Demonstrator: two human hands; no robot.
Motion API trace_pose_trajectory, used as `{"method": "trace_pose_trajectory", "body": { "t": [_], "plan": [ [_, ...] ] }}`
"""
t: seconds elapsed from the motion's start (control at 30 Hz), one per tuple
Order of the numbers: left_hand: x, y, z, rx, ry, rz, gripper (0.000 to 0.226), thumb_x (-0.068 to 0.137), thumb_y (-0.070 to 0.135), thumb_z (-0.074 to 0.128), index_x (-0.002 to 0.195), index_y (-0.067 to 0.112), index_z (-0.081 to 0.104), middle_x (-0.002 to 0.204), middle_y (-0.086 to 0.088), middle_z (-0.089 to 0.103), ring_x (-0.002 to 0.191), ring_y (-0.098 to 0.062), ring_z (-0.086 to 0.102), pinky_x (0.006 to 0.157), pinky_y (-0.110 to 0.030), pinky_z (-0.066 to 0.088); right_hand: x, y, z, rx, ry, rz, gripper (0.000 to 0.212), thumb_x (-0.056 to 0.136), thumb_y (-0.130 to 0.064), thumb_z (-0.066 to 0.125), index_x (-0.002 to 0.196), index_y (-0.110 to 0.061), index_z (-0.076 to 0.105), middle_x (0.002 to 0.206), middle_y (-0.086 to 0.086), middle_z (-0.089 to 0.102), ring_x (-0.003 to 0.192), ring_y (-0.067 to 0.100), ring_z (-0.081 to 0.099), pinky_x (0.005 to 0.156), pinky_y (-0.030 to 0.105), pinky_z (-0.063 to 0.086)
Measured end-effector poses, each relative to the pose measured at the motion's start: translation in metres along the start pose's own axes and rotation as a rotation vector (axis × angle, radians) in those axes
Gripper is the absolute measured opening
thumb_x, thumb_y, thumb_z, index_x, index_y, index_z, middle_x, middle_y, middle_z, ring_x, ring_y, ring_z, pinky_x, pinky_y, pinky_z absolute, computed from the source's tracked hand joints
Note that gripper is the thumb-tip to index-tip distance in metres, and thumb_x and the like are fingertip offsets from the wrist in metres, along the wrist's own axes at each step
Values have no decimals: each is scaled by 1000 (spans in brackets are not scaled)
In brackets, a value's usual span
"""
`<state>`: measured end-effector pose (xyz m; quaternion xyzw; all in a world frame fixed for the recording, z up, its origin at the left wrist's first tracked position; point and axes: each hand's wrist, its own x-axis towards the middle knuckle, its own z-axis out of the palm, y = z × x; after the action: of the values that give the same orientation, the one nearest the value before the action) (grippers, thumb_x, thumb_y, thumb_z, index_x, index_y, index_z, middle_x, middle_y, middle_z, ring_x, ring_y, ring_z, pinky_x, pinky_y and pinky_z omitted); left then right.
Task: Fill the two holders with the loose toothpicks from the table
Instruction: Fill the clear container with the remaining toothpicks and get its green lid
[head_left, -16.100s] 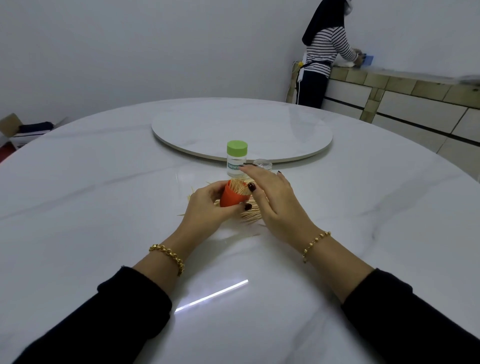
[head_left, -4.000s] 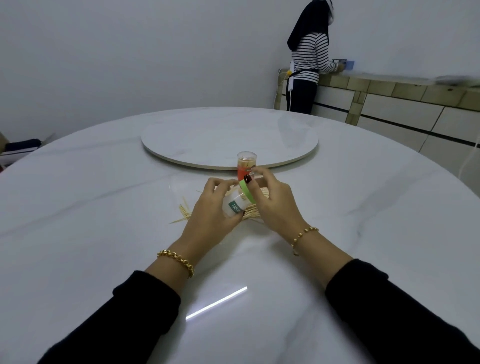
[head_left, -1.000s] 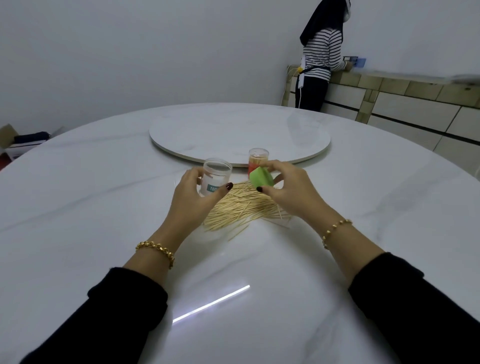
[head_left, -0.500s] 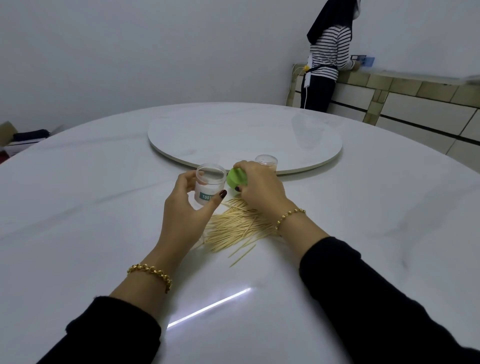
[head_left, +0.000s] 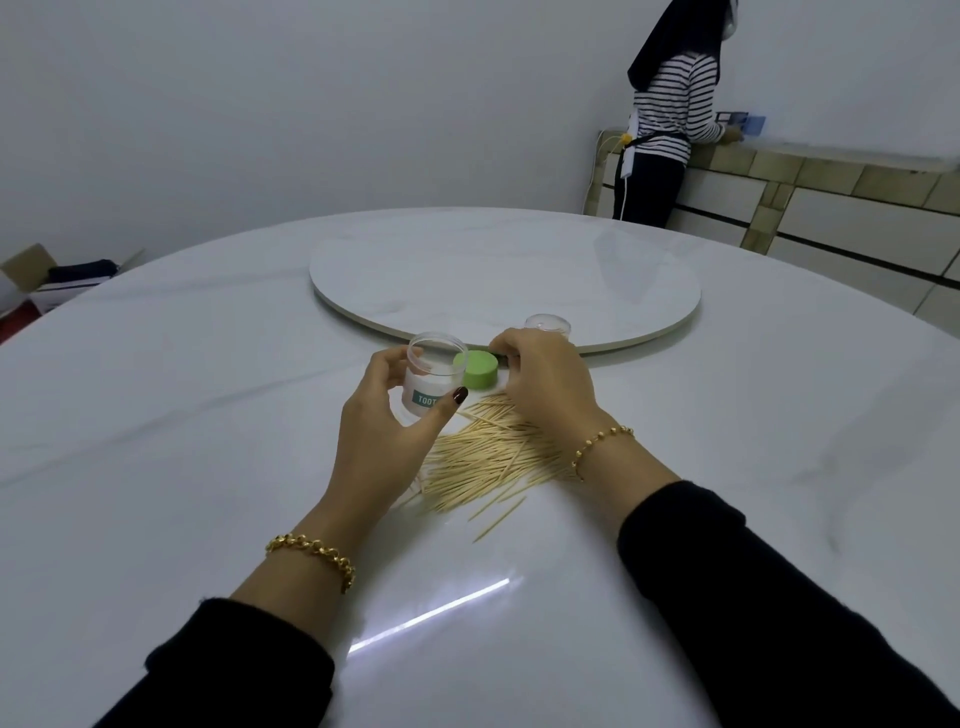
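Loose toothpicks: heaped on the bench between your wrists, with a few strays nearer you. None picked up yet.
Left hand: thumb and fingers wrapped round the clear holder, as half a second ago.
Clear holder: mouth open and facing up, looks empty. Can't tell if its base touches the bench.
Right hand: a second ago it held the lid in the air. Now it is down, fingers curled at the lid's right edge. Can't tell whether it still pinches the lid or has let go.
Green lid: now flat on the bench, just beside the clear holder.
Second holder: only its clear top shows behind your right hand, near the turntable rim.
Reading: uncapping is done. Your right hand is about free to gather picks for the open holder.
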<state>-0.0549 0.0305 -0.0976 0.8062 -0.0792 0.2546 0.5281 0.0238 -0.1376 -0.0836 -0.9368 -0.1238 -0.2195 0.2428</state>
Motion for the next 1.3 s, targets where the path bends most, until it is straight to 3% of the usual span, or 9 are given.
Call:
{"method": "trace_pose_trajectory", "body": {
  "t": [0.17, 0.3, 0.4, 0.63, 0.77, 0.9, 1.03, 1.1, 1.3],
  "plan": [
    [-2, 1, 0, 3, -41, -3, 49, 75, 38, 75, 116, 25, 51, 107, 16, 59, 104, 5, 52, 76, 4, 34, -14, 0, 0, -73, -78, -46, 31, 88, -7, 50, 111, -16, 68, 106, 4, 69, 94, 24, 63, 75, 38, 54],
    [-3, 0, 1, 14, -69, 4, 47, 76, 36, 76, 115, 27, 51, 108, 14, 61, 104, 4, 53, 76, 2, 36, -25, 1, -1, -93, -219, -47, 33, 92, -14, 44, 116, -16, 67, 104, 7, 69, 94, 26, 62, 74, 29, 48],
    [-3, 0, 1, 16, -79, 7, 46, 76, 36, 76, 115, 27, 51, 109, 13, 61, 105, 2, 54, 77, 1, 36, -33, 1, -4, -107, -297, -51, 30, 95, -20, 40, 111, -14, 66, 101, 9, 68, 91, 26, 61, 76, 35, 51],
    [-4, 2, 2, 20, -97, 8, 47, 76, 37, 76, 115, 27, 52, 108, 14, 61, 105, 0, 55, 77, 2, 36, -56, -1, -19, -72, -269, -90, 32, 94, -17, 41, 111, -14, 68, 103, 5, 70, 96, 24, 59, 81, 37, 50],
    [-6, 5, 2, 24, -112, 14, 48, 77, 37, 75, 116, 26, 51, 109, 12, 61, 105, -1, 54, 76, 1, 37, -59, 12, -33, -5, -144, -12, 34, 93, -15, 45, 119, -14, 66, 114, 9, 68, 104, 26, 59, 87, 32, 47],
    [-8, 8, 2, 25, -131, 18, 49, 77, 38, 74, 118, 25, 51, 111, 10, 61, 106, -3, 54, 76, 0, 37, -58, 27, -44, 14, -29, 104, 33, 90, -10, 45, 114, -12, 67, 103, 13, 70, 90, 28, 61, 79, 37, 50],
    [-8, 8, 3, 26, -148, 17, 48, 76, 39, 74, 116, 26, 51, 109, 12, 60, 105, -3, 54, 75, 4, 35, -58, 34, -40, 6, -214, 191, 30, 98, -18, 38, 115, -7, 60, 114, 13, 64, 106, 31, 57, 85, 35, 45],
    [-9, 8, 4, 26, -160, 22, 49, 76, 40, 73, 117, 25, 51, 111, 12, 61, 105, -4, 54, 75, 4, 35, -59, 34, -36, 1, -279, 168, 28, 99, -22, 35, 108, -10, 60, 106, 10, 65, 99, 28, 58, 77, 32, 42],
    [-8, 6, 1, 28, -166, 27, 50, 78, 37, 73, 120, 22, 52, 113, 11, 61, 106, -5, 55, 77, 4, 35, -67, 22, -31, -2, -287, 84, 27, 98, -24, 36, 100, -12, 60, 97, 8, 66, 86, 24, 58, 77, 38, 48]
  ]
}}
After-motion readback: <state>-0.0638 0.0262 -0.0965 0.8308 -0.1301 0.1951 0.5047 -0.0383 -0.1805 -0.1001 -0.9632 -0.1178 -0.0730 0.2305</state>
